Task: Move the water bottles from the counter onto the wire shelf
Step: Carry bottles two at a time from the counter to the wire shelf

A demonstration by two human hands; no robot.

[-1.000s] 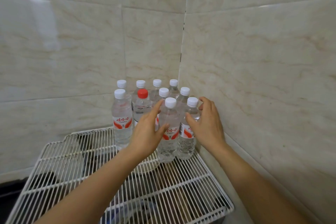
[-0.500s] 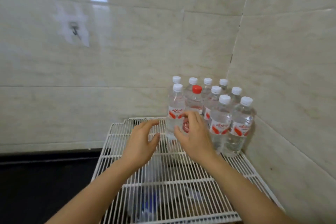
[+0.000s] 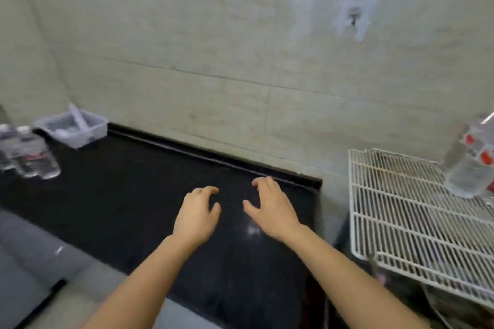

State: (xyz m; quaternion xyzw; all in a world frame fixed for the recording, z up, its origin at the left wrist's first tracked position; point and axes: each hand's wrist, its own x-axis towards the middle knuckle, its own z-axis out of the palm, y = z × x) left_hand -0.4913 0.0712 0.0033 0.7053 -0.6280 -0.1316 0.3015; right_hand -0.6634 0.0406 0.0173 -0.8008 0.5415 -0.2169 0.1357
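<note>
My left hand and my right hand hover side by side over the black counter, both empty with fingers spread. A group of clear water bottles stands at the counter's far left edge, blurred. The white wire shelf is at the right, lower than my hands' reach line. One clear bottle with a red-and-white label stands at the shelf's back right corner, partly cut off by the frame edge.
A clear plastic container sits at the back left of the counter against the tiled wall. A wall hook is stuck on the tiles above. A grey surface lies at the lower left.
The view has swung left from the shelf to the counter. Both hands left the bottles on the shelf and moved left, now empty above the black counter.
</note>
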